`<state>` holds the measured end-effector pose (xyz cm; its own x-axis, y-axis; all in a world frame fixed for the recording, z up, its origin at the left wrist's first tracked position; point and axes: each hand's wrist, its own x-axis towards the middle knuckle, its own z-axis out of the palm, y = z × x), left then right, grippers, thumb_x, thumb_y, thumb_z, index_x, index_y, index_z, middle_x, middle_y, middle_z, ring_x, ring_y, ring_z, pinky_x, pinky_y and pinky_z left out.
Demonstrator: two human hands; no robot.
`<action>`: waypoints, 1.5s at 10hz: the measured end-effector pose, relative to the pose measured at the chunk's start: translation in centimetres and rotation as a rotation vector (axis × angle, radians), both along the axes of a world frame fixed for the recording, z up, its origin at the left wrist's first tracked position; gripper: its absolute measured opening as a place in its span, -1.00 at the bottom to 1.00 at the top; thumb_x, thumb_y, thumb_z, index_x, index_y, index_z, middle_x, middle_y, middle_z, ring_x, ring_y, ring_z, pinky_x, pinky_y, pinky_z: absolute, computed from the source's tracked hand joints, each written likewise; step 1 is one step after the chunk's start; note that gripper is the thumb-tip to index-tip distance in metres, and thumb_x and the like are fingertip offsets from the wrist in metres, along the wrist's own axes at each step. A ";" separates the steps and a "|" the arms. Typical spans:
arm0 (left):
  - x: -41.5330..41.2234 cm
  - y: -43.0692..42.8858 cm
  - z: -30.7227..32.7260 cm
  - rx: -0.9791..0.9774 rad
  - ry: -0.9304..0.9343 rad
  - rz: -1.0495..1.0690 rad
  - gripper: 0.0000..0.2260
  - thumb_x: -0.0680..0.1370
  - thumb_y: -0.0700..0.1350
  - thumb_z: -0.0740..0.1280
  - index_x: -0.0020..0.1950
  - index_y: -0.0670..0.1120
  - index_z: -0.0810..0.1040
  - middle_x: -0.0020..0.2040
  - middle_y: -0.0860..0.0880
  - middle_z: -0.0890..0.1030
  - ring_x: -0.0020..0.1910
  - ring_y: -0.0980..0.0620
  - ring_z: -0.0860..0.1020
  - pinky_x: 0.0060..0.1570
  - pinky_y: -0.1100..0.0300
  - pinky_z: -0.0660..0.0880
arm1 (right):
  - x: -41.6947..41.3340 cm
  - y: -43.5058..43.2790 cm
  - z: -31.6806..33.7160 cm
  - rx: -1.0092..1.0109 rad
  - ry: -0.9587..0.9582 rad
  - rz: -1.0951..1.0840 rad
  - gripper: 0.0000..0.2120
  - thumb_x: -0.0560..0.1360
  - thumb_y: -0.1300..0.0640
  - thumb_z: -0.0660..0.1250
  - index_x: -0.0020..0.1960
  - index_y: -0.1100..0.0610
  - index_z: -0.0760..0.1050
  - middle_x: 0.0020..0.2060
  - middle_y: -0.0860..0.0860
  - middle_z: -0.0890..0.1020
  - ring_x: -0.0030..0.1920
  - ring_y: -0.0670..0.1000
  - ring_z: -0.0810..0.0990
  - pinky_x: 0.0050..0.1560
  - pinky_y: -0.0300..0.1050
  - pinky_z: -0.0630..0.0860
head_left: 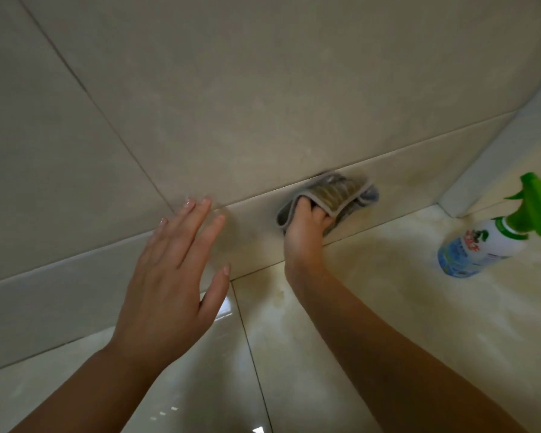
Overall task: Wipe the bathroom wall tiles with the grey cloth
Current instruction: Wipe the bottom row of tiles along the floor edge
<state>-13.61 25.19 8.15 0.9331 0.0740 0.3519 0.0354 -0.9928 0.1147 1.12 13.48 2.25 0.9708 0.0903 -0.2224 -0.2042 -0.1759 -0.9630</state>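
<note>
Left forearm: bare, nearest the lens, came up from the bottom edge; right forearm rose beside it, well apart.
Grey cloth: folded grey ribbed microfibre rag with a pale stitched border, pressed low on the wall at the seam where the big tile met the skirting strip.
Right hand: fingers curled round the near edge of the rag, bunching it and pushing it into the seam.
Left hand: fingers straight and slightly spread, palm toward the wall, tips at the same seam, left of the rag and apart from it; whether they touched the tile could not be told.
Wall tiles: large matt beige ceramic tiles with thin dark grout lines; no wet streaks or dirt visible anywhere.
Skirting strip: pale glossy band along the wall's foot.
Progress: judged mid-wipe, working the lowest edge of the wall. Wiped and unwiped areas looked alike, so what was done and what remained could not be read; tiles above and to the left probably remained to be checked.
Floor tiles: glossy cream marble-look, yellowish marks near the wall's foot.
Spray bottle: white plastic, blue-and-red label, green trigger head; on the floor to the right, well apart from the rag. Body opaque, fill level not visible.
</note>
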 end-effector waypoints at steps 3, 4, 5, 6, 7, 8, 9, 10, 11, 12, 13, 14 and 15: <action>5.3 -4.4 0.8 0.017 -0.003 -0.066 -0.46 0.58 0.02 0.17 0.54 -0.11 0.25 0.59 -0.10 0.17 0.59 -0.03 0.08 0.52 -0.09 0.11 | 8.3 -3.8 -2.3 -0.538 -0.324 -0.204 -0.64 0.48 0.41 0.07 0.22 0.44 0.45 0.18 0.47 0.48 0.25 0.45 0.45 0.28 0.42 0.34; 6.0 -5.7 0.2 0.001 0.011 -0.061 -0.45 0.58 0.02 0.17 0.55 -0.10 0.23 0.60 -0.07 0.14 0.59 -0.01 0.06 0.51 -0.08 0.11 | 4.0 -2.8 -4.0 -0.510 -0.548 -0.047 -0.71 0.39 0.35 0.11 -0.06 0.42 0.57 -0.07 0.45 0.59 0.08 0.45 0.57 0.10 0.46 0.45; 6.5 -6.2 -0.2 -0.003 0.013 -0.059 -0.45 0.58 0.03 0.16 0.56 -0.10 0.22 0.60 -0.06 0.13 0.59 -0.01 0.07 0.51 -0.09 0.12 | 3.2 -1.8 -2.3 -0.390 -0.629 -0.081 -0.60 0.58 0.21 0.08 0.25 0.47 0.45 0.23 0.46 0.45 0.36 0.40 0.37 0.44 0.25 0.23; 7.1 -7.0 -0.4 -0.028 0.009 -0.060 -0.44 0.58 0.02 0.17 0.56 -0.09 0.20 0.60 -0.06 0.13 0.59 -0.01 0.06 0.52 -0.06 0.10 | 7.2 -3.0 0.7 -0.112 -0.551 -0.346 -0.56 0.58 0.25 0.06 0.33 0.56 0.29 0.29 0.56 0.32 0.36 0.52 0.28 0.42 0.37 0.16; 7.3 -7.5 -0.3 -0.036 0.005 -0.076 -0.44 0.57 0.02 0.17 0.57 -0.09 0.20 0.60 -0.06 0.13 0.59 0.00 0.06 0.52 -0.05 0.08 | 10.0 -5.5 0.2 -0.258 -0.495 -0.337 -0.64 0.49 0.41 0.10 0.22 0.54 0.43 0.16 0.53 0.47 0.20 0.53 0.46 0.17 0.43 0.42; 7.4 -7.7 -0.6 -0.024 0.008 -0.096 -0.44 0.57 0.02 0.17 0.56 -0.09 0.22 0.60 -0.06 0.14 0.59 -0.01 0.08 0.51 -0.07 0.11 | 8.4 -7.0 -1.6 0.139 0.016 -0.284 -0.56 0.66 0.21 -0.01 0.49 0.38 0.12 0.47 0.35 0.20 0.47 0.24 0.18 0.46 -0.02 0.13; 7.5 -7.6 -0.7 -0.035 0.011 -0.093 -0.43 0.57 0.03 0.16 0.57 -0.09 0.21 0.61 -0.05 0.13 0.59 -0.01 0.07 0.51 -0.06 0.09 | 5.9 -6.7 -1.4 0.198 0.115 -0.207 -0.42 0.65 0.08 0.12 0.55 0.27 -0.02 0.53 0.18 0.10 0.48 0.06 0.14 0.39 -0.40 0.03; 7.8 -7.5 -0.6 -0.050 -0.006 -0.092 -0.43 0.57 0.02 0.17 0.56 -0.09 0.21 0.60 -0.06 0.13 0.59 0.00 0.07 0.52 -0.04 0.08 | 7.2 -6.9 1.5 0.052 -0.289 -0.459 -0.12 0.42 0.03 0.47 0.55 0.19 0.05 0.47 0.12 0.19 0.48 0.08 0.16 0.41 -0.39 0.00; 7.6 -7.4 -0.5 -0.064 -0.014 -0.094 -0.43 0.56 0.02 0.18 0.56 -0.11 0.23 0.60 -0.07 0.15 0.59 -0.01 0.08 0.52 -0.05 0.09 | 9.8 -8.3 1.9 0.016 -0.351 -0.498 -0.04 0.36 -0.06 0.51 0.57 0.10 0.03 0.46 0.09 0.18 0.48 0.10 0.15 0.49 -0.06 0.06; 7.1 -7.0 -0.6 -0.047 -0.017 -0.084 -0.44 0.57 0.02 0.17 0.55 -0.12 0.24 0.59 -0.07 0.16 0.59 -0.02 0.09 0.51 -0.05 0.09 | 11.8 -10.1 0.2 0.117 -0.131 -0.423 0.00 0.38 -0.19 0.37 0.59 0.05 -0.14 0.55 0.03 0.01 0.52 0.11 0.08 0.53 0.16 0.08; 7.0 -6.8 -0.8 -0.041 -0.011 -0.082 -0.44 0.57 0.02 0.17 0.54 -0.13 0.25 0.59 -0.07 0.17 0.58 -0.03 0.11 0.50 -0.08 0.12 | 10.7 -9.5 -1.4 0.133 -0.031 -0.392 0.03 0.33 -0.24 0.30 0.59 0.01 -0.21 0.57 0.02 -0.03 0.53 0.12 0.08 0.53 0.17 0.06; 7.0 -6.8 -1.2 -0.025 0.016 -0.101 -0.44 0.56 0.03 0.17 0.54 -0.12 0.25 0.59 -0.08 0.17 0.58 -0.04 0.11 0.48 -0.12 0.15 | 6.2 -7.2 -2.5 0.164 -0.103 -0.237 -0.02 0.45 0.08 0.41 0.58 0.07 -0.23 0.57 0.02 -0.07 0.53 -0.02 0.01 0.53 -0.22 -0.11; 7.4 -6.9 -1.1 -0.006 0.035 -0.091 -0.42 0.56 0.05 0.16 0.56 -0.11 0.22 0.60 -0.07 0.15 0.59 -0.02 0.08 0.51 -0.07 0.09 | 4.0 -5.4 -1.5 0.198 -0.193 -0.190 -0.06 0.50 0.19 0.39 0.58 0.11 -0.24 0.54 -0.06 -0.09 0.45 -0.27 -0.06 0.34 -0.58 -0.16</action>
